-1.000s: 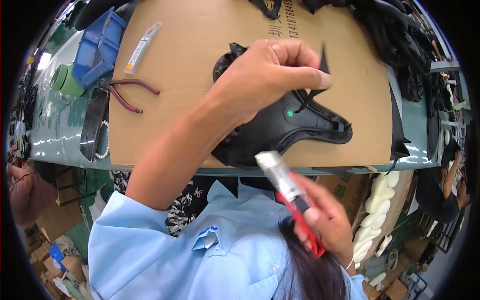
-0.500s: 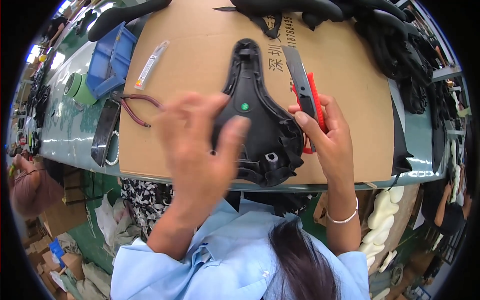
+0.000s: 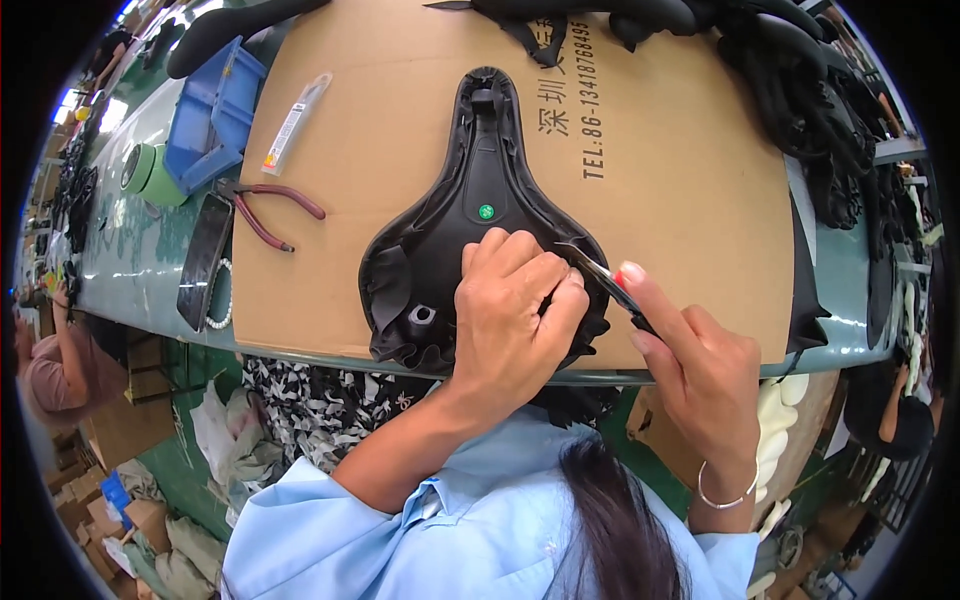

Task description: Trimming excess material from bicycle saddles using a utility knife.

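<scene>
A black bicycle saddle [image 3: 485, 165] lies underside up on the cardboard, its narrow nose pointing away from me. Loose, ruffled cover edge shows around its wide rear, and a round green sticker sits in its middle. Over the right half of the saddle my left hand [image 3: 515, 310] is closed in a pinch on the cover's edge; the pinched bit itself is mostly hidden. My right hand [image 3: 695, 370] grips a red and black utility knife [image 3: 622, 290], forefinger stretched along it. The blade's tip meets the saddle's right rim, close beside my left fingers.
Left of the cardboard sheet [image 3: 700, 240] are pliers [image 3: 262, 212], a phone [image 3: 205, 265], a blue bin [image 3: 213, 120] and a green container [image 3: 150, 175]. A small clear packet [image 3: 297, 123] lies on the cardboard. Black saddle covers [image 3: 800, 90] are heaped at the far right.
My left hand has moved right and closed on the saddle's cover edge. The knife has turned from upright to pointing left, its blade now at the rim. The saddle has turned slightly.
</scene>
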{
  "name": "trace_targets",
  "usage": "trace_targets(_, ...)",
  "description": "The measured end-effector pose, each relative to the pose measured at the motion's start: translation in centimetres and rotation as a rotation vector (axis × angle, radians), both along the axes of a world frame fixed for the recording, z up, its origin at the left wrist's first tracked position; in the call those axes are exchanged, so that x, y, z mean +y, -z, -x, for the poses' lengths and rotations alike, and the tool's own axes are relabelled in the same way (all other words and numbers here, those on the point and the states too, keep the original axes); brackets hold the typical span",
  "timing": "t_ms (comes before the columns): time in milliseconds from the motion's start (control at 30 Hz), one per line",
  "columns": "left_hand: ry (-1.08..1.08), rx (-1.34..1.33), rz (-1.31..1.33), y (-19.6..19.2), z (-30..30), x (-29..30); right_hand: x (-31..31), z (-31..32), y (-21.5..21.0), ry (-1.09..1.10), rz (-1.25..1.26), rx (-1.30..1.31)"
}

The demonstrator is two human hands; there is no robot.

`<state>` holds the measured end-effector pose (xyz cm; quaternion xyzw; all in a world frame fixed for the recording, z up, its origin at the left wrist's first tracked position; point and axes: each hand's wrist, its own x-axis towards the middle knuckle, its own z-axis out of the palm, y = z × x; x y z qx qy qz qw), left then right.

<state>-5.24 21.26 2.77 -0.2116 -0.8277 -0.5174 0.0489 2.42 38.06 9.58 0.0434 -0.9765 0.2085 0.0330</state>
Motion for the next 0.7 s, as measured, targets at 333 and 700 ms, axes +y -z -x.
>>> trace_targets(333,-0.278,0.246,-0.595,1.9,0.1,-0.3,-5.7,-6.7,3.3,0.295,0.000,-0.032)
trace_targets(700,0.306,0.236,0.425,-4.9,7.6,0.9,2.0,3.2,2.5,0.114,0.014,0.049)
